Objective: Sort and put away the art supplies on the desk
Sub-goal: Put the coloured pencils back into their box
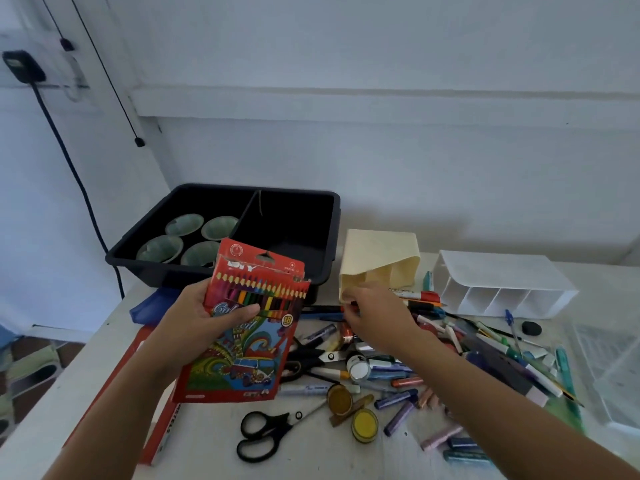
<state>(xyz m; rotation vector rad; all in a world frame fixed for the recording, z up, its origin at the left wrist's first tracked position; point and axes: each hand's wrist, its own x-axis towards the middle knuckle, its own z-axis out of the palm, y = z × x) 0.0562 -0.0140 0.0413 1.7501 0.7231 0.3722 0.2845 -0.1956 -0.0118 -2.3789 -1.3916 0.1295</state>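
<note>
My left hand [207,317] grips a red box of coloured pencils [249,327] and holds it tilted above the desk, in front of the black tray [311,202]. My right hand [374,317] reaches over the pile of pens, markers and glitter tubes [450,348]; its fingertips pinch a thin dark pencil [325,309] that lies near the mouth of a tipped cream box [377,258]. The tray's left compartment holds several green cups [183,225]; its right compartment looks dark.
A white divided organiser [502,285] lies on its side at the right. Black scissors [266,434] and small paint pots [363,424] lie near the front. A red flat box [156,441] sits at the left edge. A clear bin [620,375] is far right.
</note>
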